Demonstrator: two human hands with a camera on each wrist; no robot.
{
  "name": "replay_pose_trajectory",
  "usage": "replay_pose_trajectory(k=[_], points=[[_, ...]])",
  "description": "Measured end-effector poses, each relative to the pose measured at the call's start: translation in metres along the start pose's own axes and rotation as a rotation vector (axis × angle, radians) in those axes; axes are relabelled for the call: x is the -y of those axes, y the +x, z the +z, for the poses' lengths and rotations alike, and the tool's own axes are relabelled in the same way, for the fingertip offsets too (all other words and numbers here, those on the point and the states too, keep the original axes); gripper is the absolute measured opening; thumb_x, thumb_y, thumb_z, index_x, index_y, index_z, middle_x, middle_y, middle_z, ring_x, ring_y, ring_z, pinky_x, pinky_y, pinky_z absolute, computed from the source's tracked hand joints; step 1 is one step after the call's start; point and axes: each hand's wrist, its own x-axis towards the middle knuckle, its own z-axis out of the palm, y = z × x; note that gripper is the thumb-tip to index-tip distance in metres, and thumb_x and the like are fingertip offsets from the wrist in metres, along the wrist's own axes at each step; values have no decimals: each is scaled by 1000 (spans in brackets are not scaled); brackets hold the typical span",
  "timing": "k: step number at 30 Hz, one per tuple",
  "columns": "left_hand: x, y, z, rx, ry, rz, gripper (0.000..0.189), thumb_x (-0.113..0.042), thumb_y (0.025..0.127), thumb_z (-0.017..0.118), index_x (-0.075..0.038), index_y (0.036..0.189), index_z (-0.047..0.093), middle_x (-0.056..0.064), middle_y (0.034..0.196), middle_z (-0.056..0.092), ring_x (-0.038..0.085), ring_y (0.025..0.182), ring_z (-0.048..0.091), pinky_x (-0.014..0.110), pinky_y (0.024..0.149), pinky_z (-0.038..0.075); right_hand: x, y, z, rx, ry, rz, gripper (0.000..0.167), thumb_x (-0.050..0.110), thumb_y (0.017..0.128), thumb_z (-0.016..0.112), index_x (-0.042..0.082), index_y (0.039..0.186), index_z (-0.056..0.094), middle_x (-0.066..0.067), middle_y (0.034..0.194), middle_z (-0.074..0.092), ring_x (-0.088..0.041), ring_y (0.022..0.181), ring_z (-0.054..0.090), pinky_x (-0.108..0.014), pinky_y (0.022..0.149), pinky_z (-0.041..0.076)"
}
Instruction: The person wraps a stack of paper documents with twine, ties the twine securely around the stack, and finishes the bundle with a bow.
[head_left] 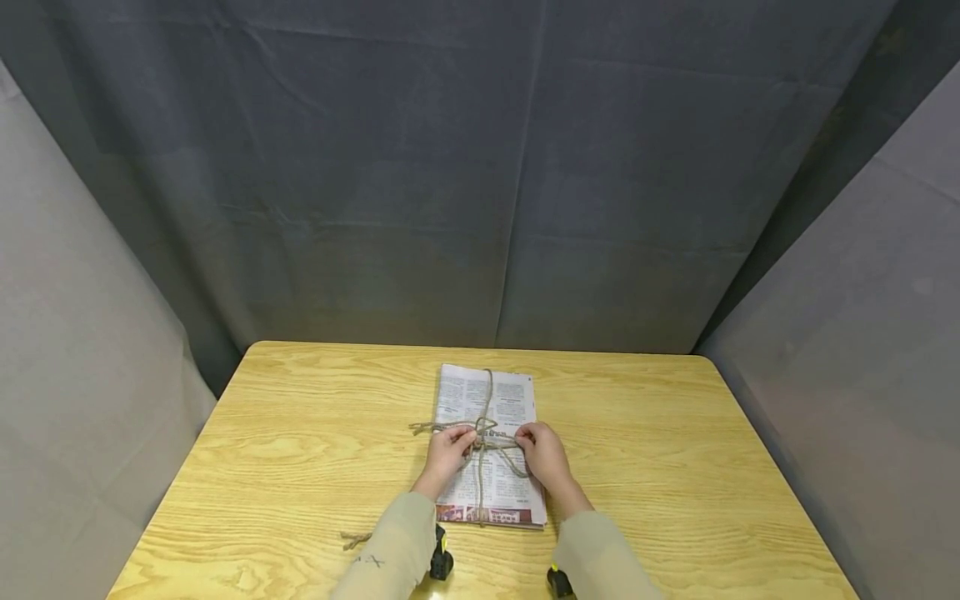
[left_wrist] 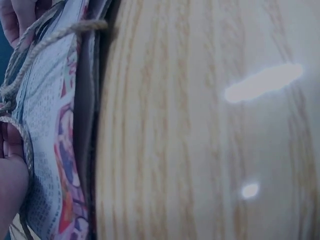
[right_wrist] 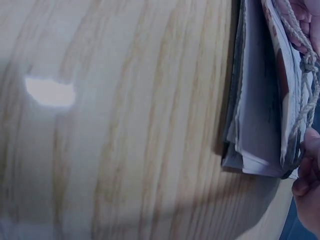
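Note:
A folded stack of newspapers (head_left: 510,493) lies on the table, bound crosswise with brown twine (head_left: 481,490). Loops and a knot (right_wrist: 309,62) of the twine sit near the middle of the top sheet. My left hand (head_left: 446,457) pinches the twine just left of the knot. On the other side, my right hand (head_left: 547,457) pinches a twine loop between thumb and fingers near the stack's right edge. One frayed twine end sticks out past the left edge. In the left wrist view, the curled left fingers (left_wrist: 15,145) partly hide behind the cord.
The wooden table (head_left: 675,467) has rounded far corners. Another frayed bit of twine (head_left: 356,540) shows beside the left sleeve (head_left: 390,550). Dark grey curtain (head_left: 375,208) hangs behind the table, with lighter fabric walls at both sides.

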Motion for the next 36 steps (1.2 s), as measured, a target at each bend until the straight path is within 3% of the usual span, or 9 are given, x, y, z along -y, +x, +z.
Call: replay_pose_trajectory(k=[16, 25, 32, 36], points=[[4, 2, 1, 1, -6, -19, 22, -7, 87, 61, 13, 95, 63, 1, 70, 59, 7, 60, 48, 20, 53, 42, 7, 1, 8, 0, 22, -87, 4, 8, 82, 67, 4, 83, 67, -2, 79, 58, -12, 71, 52, -28, 63, 47], [2, 1, 1, -11, 20, -7, 21, -7, 87, 61, 12, 94, 64, 10, 72, 61, 7, 59, 48, 19, 52, 41, 24, 6, 0, -136, 326, -214, 10, 9, 85, 64, 2, 90, 70, -8, 84, 66, -8, 63, 51, -20, 54, 44], [1, 1, 2, -13, 63, 2, 21, -9, 87, 61, 11, 93, 65, 4, 69, 58, 7, 59, 47, 20, 52, 41, 30, 8, -1, -92, 412, -243, 13, 11, 82, 68, 0, 90, 70, -9, 83, 66, -15, 66, 59, -22, 57, 50], [0, 1, 1, -11, 92, 8, 20, -9, 87, 62, 9, 93, 66, 4, 72, 60, 6, 62, 49, 20, 54, 43, 28, 7, -1, -114, 422, -307, 15, 16, 85, 65, 1, 85, 69, -7, 77, 65, -13, 64, 58, -23, 54, 49]])
